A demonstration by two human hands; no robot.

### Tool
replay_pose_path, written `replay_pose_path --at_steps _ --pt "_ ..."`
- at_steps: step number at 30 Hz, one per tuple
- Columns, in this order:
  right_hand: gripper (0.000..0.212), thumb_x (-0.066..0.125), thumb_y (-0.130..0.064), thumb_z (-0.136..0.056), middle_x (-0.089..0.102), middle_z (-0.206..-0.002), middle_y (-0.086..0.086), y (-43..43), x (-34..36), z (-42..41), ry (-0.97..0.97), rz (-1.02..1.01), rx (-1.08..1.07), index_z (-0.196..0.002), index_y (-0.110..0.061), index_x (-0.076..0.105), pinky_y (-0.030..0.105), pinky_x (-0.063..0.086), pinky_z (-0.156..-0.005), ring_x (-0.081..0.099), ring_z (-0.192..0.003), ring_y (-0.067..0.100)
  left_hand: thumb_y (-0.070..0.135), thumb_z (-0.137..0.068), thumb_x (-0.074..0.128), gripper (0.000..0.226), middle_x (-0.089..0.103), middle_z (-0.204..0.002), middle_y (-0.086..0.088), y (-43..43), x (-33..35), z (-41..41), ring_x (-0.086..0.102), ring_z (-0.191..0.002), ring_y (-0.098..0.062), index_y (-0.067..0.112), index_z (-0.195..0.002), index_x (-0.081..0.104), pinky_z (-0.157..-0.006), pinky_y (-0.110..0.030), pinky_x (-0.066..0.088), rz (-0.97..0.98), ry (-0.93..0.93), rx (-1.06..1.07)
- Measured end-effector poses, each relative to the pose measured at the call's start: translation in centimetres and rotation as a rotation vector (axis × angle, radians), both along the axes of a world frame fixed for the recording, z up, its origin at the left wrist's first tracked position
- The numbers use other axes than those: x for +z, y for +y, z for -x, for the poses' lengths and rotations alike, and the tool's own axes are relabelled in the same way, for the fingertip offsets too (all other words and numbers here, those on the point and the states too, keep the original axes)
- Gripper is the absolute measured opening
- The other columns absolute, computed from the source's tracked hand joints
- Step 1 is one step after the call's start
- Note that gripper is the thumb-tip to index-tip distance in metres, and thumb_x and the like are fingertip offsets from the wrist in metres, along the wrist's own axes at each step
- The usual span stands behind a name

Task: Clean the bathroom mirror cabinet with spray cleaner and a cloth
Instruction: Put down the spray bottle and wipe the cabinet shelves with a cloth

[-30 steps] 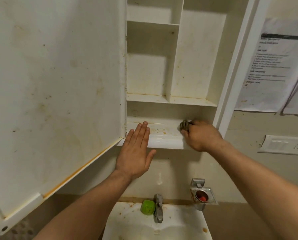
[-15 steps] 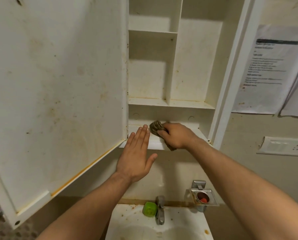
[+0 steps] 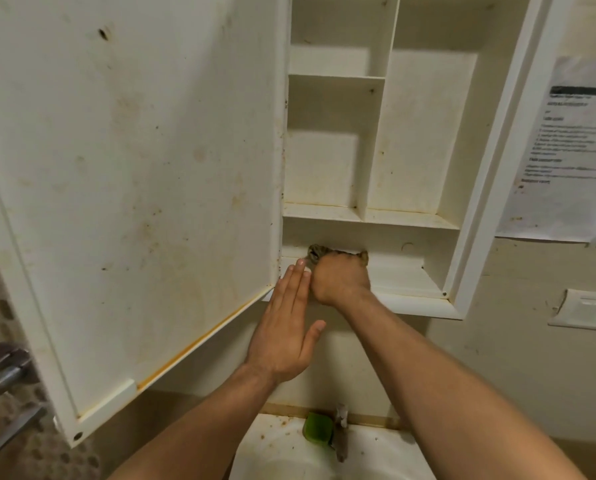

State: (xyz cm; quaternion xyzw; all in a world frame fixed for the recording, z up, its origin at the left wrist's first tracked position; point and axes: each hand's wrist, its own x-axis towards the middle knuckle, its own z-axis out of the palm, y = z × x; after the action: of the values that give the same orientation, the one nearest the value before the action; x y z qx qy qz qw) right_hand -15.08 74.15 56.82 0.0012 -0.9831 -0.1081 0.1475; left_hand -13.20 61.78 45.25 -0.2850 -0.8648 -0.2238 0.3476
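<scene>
Low in the frame, both of my forearms reach up from the bottom edge over a white sink (image 3: 276, 455) speckled with brown stains. A green object (image 3: 318, 432) sits at the sink's back rim, touching a metal tap (image 3: 341, 434); I cannot tell what the green object is. Higher, at mid-frame, my left hand (image 3: 286, 327) is flat, with its fingers straight and pressed together and the thumb spread out to the right. Its fingertips reach the lower front edge of the mirror cabinet (image 3: 518, 133), just beside my right hand (image 3: 340, 278). My right hand is curled tight round a dark, mottled cloth (image 3: 315, 252), which pokes out above the knuckles. That hand holds the cloth against the left end of the bottom shelf (image 3: 400, 275), close to the hinge side. The cabinet's door (image 3: 134, 185) hangs open and fills the left half of the frame. Its inner face is blotched yellow-brown and has an orange line of grime along its lower edge. Behind the hands, the upper compartments show rust-coloured marks along their ledges and corners. At far left a metal latch (image 3: 9, 368) shows past the door. On the wall at the right, a printed paper sheet (image 3: 566, 150) hangs above a white switch plate (image 3: 587, 310); the sheet's text is too small to read.
</scene>
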Motion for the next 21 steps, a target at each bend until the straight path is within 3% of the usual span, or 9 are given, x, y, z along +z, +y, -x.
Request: replay_pose_path --at_steps 2,5,8,9,11,14,17,19,21 --pt "0.021 0.051 -0.034 -0.093 0.069 -0.098 0.005 -0.6 -0.1 0.1 0.006 0.081 0.123 -0.09 -0.016 0.062 0.04 0.048 -0.09 0.064 -0.088 0.026 0.056 -0.105 0.026 0.077 -0.009 -0.173 0.001 -0.1 -0.6 -0.2 -0.003 -0.16 -0.018 0.017 -0.165 -0.003 -0.126 -0.043 0.012 -0.059 -0.024 -0.01" --pt "0.028 0.049 -0.035 -0.101 0.071 -0.106 0.009 1.3 0.5 -0.4 -0.092 0.43 0.379 -0.11 -0.015 0.066 0.034 0.046 -0.078 0.064 -0.099 0.03 0.055 -0.106 0.025 0.077 -0.01 -0.173 -0.002 0.3 -1.2 -0.2 -0.005 -0.16 -0.018 0.012 -0.165 0.002 -0.129 -0.04 0.009 -0.013 -0.026 0.073" --pt "0.037 0.04 -0.043 -0.104 0.071 -0.116 0.006 4.7 0.9 -0.6 -0.082 0.353 0.358 -0.128 -0.025 0.063 0.04 0.046 -0.097 0.063 -0.106 0.027 0.057 -0.105 0.023 0.079 -0.008 -0.173 -0.007 0.5 -1.4 -0.1 -0.005 -0.16 -0.022 0.007 -0.164 0.009 -0.127 -0.039 0.003 0.097 -0.014 0.175" --pt "0.038 0.036 -0.043 -0.104 0.072 -0.114 0.006 5.5 0.6 -0.6 -0.036 0.251 0.262 -0.122 -0.025 0.064 0.043 0.044 -0.1 0.063 -0.104 0.026 0.057 -0.105 0.024 0.079 -0.007 -0.173 -0.008 0.6 -1.5 0.0 -0.004 -0.16 -0.024 0.006 -0.164 0.01 -0.127 -0.039 0.002 0.117 -0.015 0.194" --pt "0.032 0.038 -0.036 -0.102 0.072 -0.105 0.007 5.5 -0.1 -0.3 0.044 0.128 0.134 -0.107 -0.019 0.066 0.038 0.045 -0.084 0.064 -0.093 0.027 0.055 -0.104 0.029 0.079 -0.006 -0.173 -0.009 0.4 -1.8 0.0 -0.004 -0.16 -0.025 0.006 -0.163 0.011 -0.127 -0.04 0.0 0.124 -0.013 0.19" --pt "0.018 0.05 -0.024 -0.096 0.069 -0.096 0.008 3.3 0.0 0.3 0.04 0.136 0.127 -0.097 -0.015 0.065 0.032 0.045 -0.068 0.062 -0.082 0.027 0.053 -0.104 0.033 0.077 -0.005 -0.173 -0.009 -0.1 -2.2 0.0 -0.005 -0.16 -0.024 0.008 -0.163 0.013 -0.129 -0.04 0.0 0.093 0.008 0.131" --pt "0.006 0.057 -0.018 -0.093 0.068 -0.089 0.007 1.3 0.7 1.6 -0.004 0.167 0.22 -0.088 -0.015 0.059 0.033 0.049 -0.065 0.058 -0.073 0.025 0.051 -0.102 0.039 0.069 0.011 -0.17 -0.007 -0.8 -2.3 0.0 0.001 -0.159 -0.02 0.013 -0.157 0.026 -0.125 -0.047 0.019 0.073 0.01 0.094" --pt "0.009 0.057 -0.017 -0.093 0.064 -0.084 0.006 -0.4 0.7 2.7 -0.01 0.202 0.29 -0.085 -0.014 0.055 0.032 0.044 -0.065 0.056 -0.073 0.026 0.048 -0.099 0.045 0.064 0.023 -0.162 -0.01 -1.1 -2.2 -0.2 0.017 -0.154 -0.026 0.012 -0.151 0.034 -0.119 -0.05 0.036 0.061 -0.016 0.079" --pt "0.011 0.055 -0.014 -0.091 0.057 -0.076 0.004 -1.8 0.5 3.6 -0.028 0.263 0.341 -0.08 -0.013 0.054 0.032 0.038 -0.063 0.055 -0.072 0.027 0.046 -0.099 0.048 0.06 0.031 -0.156 -0.013 -1.2 -2.0 -0.4 0.028 -0.149 -0.031 0.009 -0.146 0.041 -0.115 -0.051 0.042 0.067 -0.027 0.072"
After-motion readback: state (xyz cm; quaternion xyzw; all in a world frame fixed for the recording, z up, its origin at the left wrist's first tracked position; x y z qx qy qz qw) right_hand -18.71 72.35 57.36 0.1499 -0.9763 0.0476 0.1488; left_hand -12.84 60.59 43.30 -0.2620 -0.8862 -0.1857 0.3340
